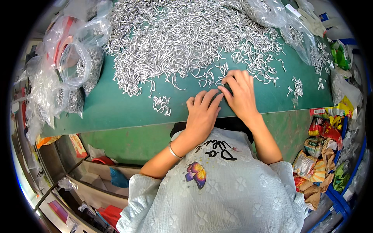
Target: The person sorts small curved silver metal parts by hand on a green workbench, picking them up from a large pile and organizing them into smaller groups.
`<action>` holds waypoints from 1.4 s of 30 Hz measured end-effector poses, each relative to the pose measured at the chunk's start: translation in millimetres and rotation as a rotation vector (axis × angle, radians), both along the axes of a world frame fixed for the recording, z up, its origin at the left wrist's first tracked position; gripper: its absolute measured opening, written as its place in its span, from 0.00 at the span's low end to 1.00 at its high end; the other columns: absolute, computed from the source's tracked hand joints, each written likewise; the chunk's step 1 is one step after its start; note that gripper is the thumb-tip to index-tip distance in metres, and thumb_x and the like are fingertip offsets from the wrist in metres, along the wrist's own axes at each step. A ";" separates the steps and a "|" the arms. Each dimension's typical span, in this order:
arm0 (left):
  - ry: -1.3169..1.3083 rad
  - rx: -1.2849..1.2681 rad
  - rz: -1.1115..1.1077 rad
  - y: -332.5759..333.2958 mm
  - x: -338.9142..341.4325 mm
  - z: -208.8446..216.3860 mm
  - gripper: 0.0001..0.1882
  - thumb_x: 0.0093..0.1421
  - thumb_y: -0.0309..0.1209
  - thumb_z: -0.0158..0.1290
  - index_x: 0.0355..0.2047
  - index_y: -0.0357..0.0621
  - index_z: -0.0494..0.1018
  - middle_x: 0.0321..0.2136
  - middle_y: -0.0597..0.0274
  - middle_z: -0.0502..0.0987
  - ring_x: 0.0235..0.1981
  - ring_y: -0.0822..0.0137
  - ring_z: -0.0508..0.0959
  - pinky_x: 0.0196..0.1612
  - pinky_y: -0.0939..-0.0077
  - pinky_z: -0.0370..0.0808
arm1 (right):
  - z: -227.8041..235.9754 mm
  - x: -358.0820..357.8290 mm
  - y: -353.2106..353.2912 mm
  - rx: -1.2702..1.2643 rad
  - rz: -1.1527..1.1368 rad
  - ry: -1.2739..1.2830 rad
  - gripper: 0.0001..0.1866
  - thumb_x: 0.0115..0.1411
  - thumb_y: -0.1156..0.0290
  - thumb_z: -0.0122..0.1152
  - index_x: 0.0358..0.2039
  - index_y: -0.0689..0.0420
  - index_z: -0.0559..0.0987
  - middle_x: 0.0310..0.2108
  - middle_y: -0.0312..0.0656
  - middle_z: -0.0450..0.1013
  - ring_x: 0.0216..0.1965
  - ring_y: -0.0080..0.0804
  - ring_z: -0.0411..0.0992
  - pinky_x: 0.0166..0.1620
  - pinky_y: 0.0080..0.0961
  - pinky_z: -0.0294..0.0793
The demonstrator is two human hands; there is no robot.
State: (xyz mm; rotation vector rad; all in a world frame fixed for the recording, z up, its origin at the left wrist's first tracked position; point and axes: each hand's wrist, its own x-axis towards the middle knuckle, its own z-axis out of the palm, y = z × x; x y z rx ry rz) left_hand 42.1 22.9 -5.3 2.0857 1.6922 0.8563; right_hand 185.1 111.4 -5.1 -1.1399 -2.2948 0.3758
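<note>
A wide heap of small, curved silver metal pieces (pixel 167 42) covers the far part of the green table (pixel 128 112). At the near side of the heap, my two hands almost meet. My left hand (pixel 203 112) is bent over the tabletop, fingers curled down and thumb drawn in; whatever its fingertips hold is hidden. My right hand (pixel 243 95) has its fingers curled toward the thumb, beside some loose metal pieces (pixel 208 79). Anything pinched there is too small to make out. A small separate cluster of pieces (pixel 161 105) lies left of my left hand.
Clear plastic bags (pixel 74 70) of metal pieces stand at the table's left end. Another clear bag (pixel 297 37) lies at the far right, near a small pile of pieces (pixel 297 88). Colourful packages (pixel 311 165) are stacked right of me; a shelf unit (pixel 101 180) stands lower left.
</note>
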 end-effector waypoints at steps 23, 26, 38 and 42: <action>-0.215 0.009 -0.109 -2.2 -12.1 -9.4 0.14 0.52 0.15 0.54 0.41 0.35 0.74 0.38 0.54 0.72 0.38 0.53 0.72 0.40 0.62 0.71 | 3.3 19.0 18.8 0.057 -0.092 0.024 0.10 0.49 0.77 0.67 0.32 0.56 0.76 0.31 0.38 0.72 0.35 0.38 0.68 0.41 0.34 0.61; -0.217 0.034 -0.129 -2.0 -11.1 -9.8 0.15 0.52 0.15 0.55 0.41 0.35 0.73 0.37 0.53 0.72 0.37 0.52 0.72 0.40 0.63 0.71 | 10.6 17.3 1.3 0.031 -0.058 0.050 0.07 0.50 0.78 0.65 0.29 0.57 0.76 0.31 0.38 0.72 0.36 0.37 0.68 0.41 0.34 0.61; 0.034 0.061 -0.186 -4.2 -14.4 -9.4 0.20 0.52 0.23 0.54 0.47 0.39 0.73 0.53 0.58 0.69 0.52 0.55 0.68 0.49 0.59 0.65 | 12.8 -14.3 8.6 -0.095 0.137 0.087 0.15 0.53 0.76 0.63 0.43 0.54 0.78 0.48 0.39 0.71 0.50 0.40 0.66 0.51 0.37 0.61; -0.016 0.055 -0.191 -4.9 -16.8 -11.8 0.19 0.50 0.20 0.52 0.44 0.39 0.75 0.49 0.57 0.72 0.51 0.55 0.70 0.49 0.60 0.66 | 5.6 -4.2 12.2 -0.056 0.203 -0.009 0.13 0.52 0.76 0.63 0.40 0.53 0.79 0.49 0.37 0.70 0.54 0.39 0.65 0.54 0.40 0.58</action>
